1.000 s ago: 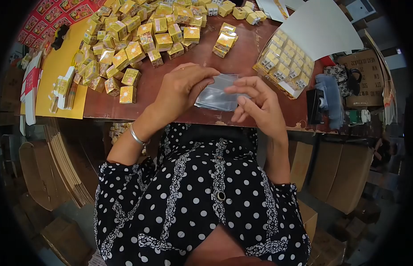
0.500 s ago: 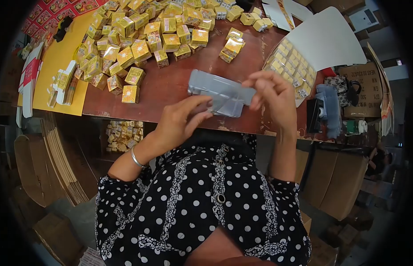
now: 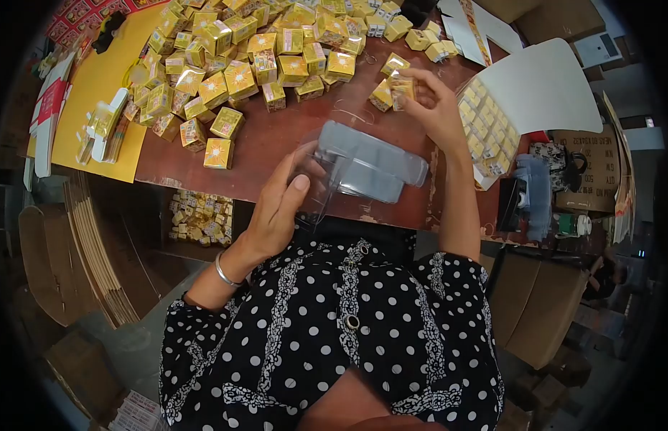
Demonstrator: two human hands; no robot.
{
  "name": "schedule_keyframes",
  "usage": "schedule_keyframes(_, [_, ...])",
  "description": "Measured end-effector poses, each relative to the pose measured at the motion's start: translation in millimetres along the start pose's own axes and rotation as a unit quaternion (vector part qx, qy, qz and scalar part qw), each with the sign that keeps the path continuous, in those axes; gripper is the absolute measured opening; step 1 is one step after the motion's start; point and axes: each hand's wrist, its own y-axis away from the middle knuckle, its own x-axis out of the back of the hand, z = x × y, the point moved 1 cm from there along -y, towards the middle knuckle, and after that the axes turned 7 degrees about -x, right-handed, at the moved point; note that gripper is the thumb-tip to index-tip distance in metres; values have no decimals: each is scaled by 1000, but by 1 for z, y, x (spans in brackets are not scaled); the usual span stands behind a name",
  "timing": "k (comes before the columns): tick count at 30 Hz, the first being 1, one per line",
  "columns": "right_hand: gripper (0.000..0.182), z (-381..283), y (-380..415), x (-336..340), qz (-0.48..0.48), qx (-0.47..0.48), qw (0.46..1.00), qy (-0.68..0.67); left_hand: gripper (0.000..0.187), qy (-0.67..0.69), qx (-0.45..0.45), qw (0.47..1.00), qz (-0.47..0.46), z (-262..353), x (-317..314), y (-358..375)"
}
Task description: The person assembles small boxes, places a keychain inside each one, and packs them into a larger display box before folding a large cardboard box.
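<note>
My left hand [image 3: 275, 210] is closed around an opened-out clear plastic box [image 3: 321, 188], whose thin edges are hard to make out. Just right of it, flat folded clear plastic boxes [image 3: 373, 161] lie stacked on the red-brown table. Farther out, my right hand [image 3: 440, 108] has its fingers on a small yellow box [image 3: 403, 86]. Two similar small boxes, one of them a yellow box [image 3: 381, 95], sit right beside those fingertips. A large heap of small yellow boxes [image 3: 276, 54] spreads over the far left of the table.
To the right stands a tray of small yellow-and-white pieces [image 3: 488, 126] with a white flap [image 3: 545, 82]. More folded plastic [image 3: 536, 194] sits at the right edge. Yellow card [image 3: 97, 147] covers the table's left end. Cardboard sheets [image 3: 97, 251] stand below left.
My right hand has moved away from the plastic and out to the small yellow boxes, now gripping one. The clear plastic box in my left hand has opened out and shifted left of the stack.
</note>
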Motion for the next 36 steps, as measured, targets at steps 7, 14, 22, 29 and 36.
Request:
schedule_keyframes(7, [58,6,91,22,25,131,960,-245,45,174,55,983,-19,4,-20,-6])
schedule_keyframes(14, [71,20,158,34,34,104,960,-258,56,145,54,986,-64,14,-45,-8])
schedule_keyframes(22, [60,73,197,35,166,65,977,-112,60,129,71,984,-97,15,-68,-8])
schedule_keyframes(29, [61,110,214,53,90,-33,989,108,62,127,72,983,-108,11,-80,-11])
schedule_keyframes(36, [61,76,212,33,211,-100,957,172,62,97,71,989,-87,6,-86,-11])
